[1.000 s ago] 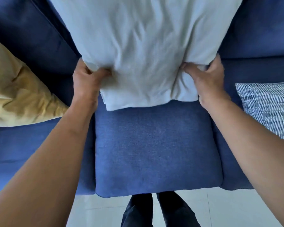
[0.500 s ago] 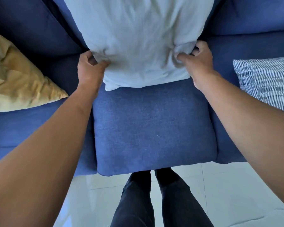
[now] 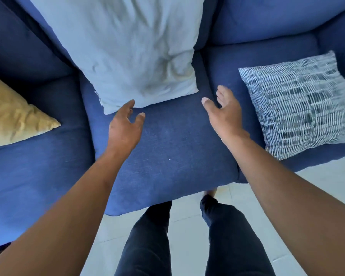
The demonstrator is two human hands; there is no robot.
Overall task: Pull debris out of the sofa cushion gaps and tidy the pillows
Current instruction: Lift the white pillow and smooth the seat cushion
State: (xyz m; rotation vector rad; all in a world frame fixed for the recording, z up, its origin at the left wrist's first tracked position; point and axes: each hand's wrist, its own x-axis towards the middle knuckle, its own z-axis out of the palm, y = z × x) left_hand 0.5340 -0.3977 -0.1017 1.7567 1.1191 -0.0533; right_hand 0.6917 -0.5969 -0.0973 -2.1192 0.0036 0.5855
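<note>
A large pale grey pillow (image 3: pixel 127 48) leans against the backrest of the blue sofa, its lower edge resting on the middle seat cushion (image 3: pixel 167 148). My left hand (image 3: pixel 125 126) hovers open just below the pillow's lower left corner, fingers apart and empty. Over the gap at the cushion's right side my right hand (image 3: pixel 224 114) is also open and holds nothing. A tiny white speck (image 3: pixel 169 159) lies on the middle cushion.
A mustard yellow pillow (image 3: pixel 14 116) lies on the left seat. On the right seat lies a blue-and-white patterned pillow (image 3: pixel 301 104). My dark-trousered legs (image 3: pixel 147 242) stand on the pale tiled floor (image 3: pixel 187 232) in front of the sofa.
Both hands have let go of the grey pillow and drawn back toward me. The pillow now stands on its own against the backrest.
</note>
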